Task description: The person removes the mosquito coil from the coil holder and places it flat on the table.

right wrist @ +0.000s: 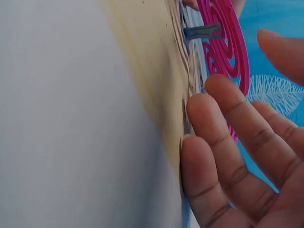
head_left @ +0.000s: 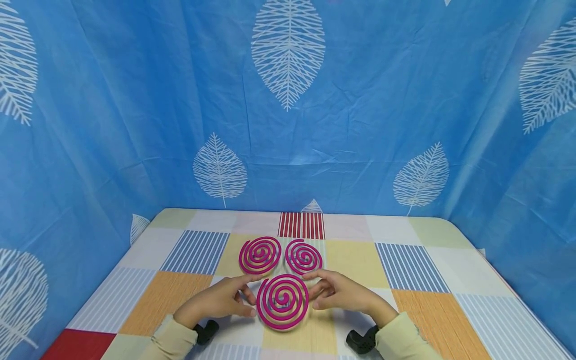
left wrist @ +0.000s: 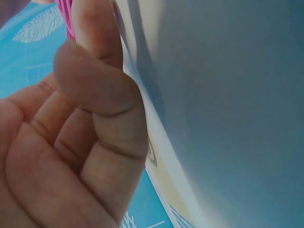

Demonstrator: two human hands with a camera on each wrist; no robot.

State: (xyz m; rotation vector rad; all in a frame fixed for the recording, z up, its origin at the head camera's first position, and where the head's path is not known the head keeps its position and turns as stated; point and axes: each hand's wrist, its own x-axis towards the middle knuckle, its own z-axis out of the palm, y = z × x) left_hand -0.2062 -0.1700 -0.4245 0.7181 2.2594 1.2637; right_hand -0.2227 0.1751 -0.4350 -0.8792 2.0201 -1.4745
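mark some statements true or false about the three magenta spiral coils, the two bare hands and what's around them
1. The nearest magenta spiral coil is between the left hand and the right hand. True.

2. That coil is the farthest from the person. False: the back-left magenta coil and the back-right magenta coil are farther away.

3. The right hand is clenched in a tight fist. False: its fingers are loosely extended.

4. A table cover printed in coloured patches is beneath both hands. True.

5. The backdrop is plain red. False: it is a blue cloth curtain with white leaf outlines.
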